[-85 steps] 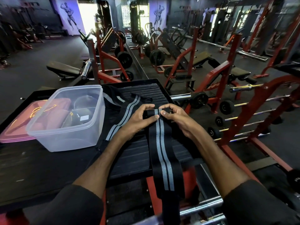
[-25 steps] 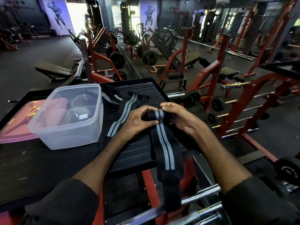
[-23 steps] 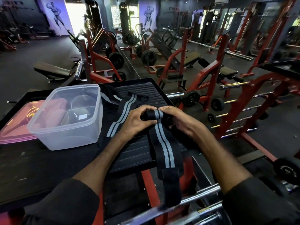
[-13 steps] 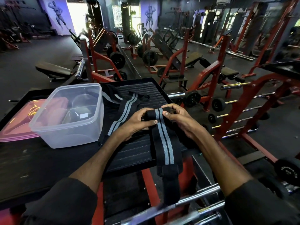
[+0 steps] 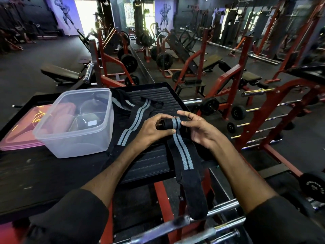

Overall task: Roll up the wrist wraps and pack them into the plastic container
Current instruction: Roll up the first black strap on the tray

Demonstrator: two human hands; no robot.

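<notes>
Black elastic with two grey stripes made up the wrap (image 5: 181,152) in hand. Its far end was wound into a small roll (image 5: 171,123) held just above the desk (image 5: 44,173). The left hand (image 5: 154,131) was curled round the roll's left end, thumb under and fingers over. The right hand (image 5: 198,129) pinched the roll's right end between thumb and forefinger, its other fingers loose. The unrolled length ran toward the near edge, over it, and hung down in front of the steel bars below.

A second wrap (image 5: 135,118) lay flat to the left, not yet rolled. The container (image 5: 77,127) stood open further left, with its pink lid (image 5: 15,138) beside it.

Risk lay in the roll: a slack pinch would probably let the springy elastic unwind, and uneven turns would likely cone it sideways. The hanging tail could also snag on the bars as it was drawn up.

Room was tight on the right, where the desk ended near the right hand. The way left to the container looked open.
</notes>
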